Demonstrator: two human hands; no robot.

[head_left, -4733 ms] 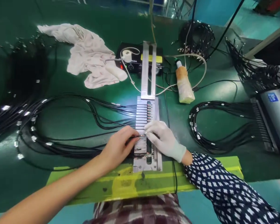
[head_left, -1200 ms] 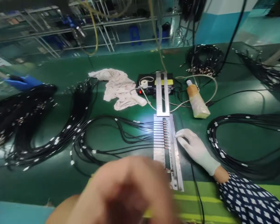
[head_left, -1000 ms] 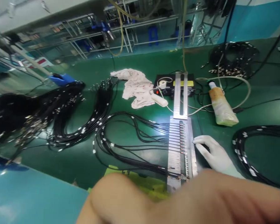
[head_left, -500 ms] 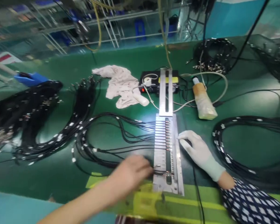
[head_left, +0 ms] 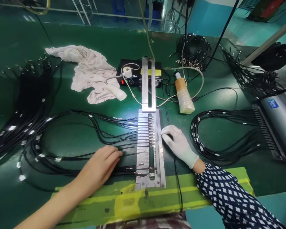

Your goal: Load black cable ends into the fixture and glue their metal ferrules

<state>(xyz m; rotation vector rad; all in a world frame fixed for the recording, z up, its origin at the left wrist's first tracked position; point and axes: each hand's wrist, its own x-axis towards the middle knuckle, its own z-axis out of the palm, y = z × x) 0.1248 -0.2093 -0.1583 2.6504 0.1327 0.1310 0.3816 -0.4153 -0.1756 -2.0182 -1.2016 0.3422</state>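
My bare left hand (head_left: 101,163) is closed, with its fingertips pinched on a thin black cable (head_left: 133,154) that runs right onto the slotted metal jig (head_left: 143,133). Several black cables lie side by side across the jig's upper part, their small metal ends along its slot. Near the jig's lower end, a few more cable ends (head_left: 139,173) lie loosely across it. My right hand (head_left: 178,143), in a white glove, has thumb and forefinger brought together at the jig's right edge. What the glove's underside touches is hidden.
Behind the jig stands a black control box (head_left: 131,81) with a red light. A pinkish cloth (head_left: 88,71) and a taped bottle-shaped tool (head_left: 184,98) lie nearby. Cable bundles lie left (head_left: 34,92) and right (head_left: 200,140). A grey comb-edged device (head_left: 280,124) sits at far right.
My left hand has drawn back left and away from the jig's lower slot, onto a cable higher up. My right hand keeps its place by the jig's edge. The view has turned right.
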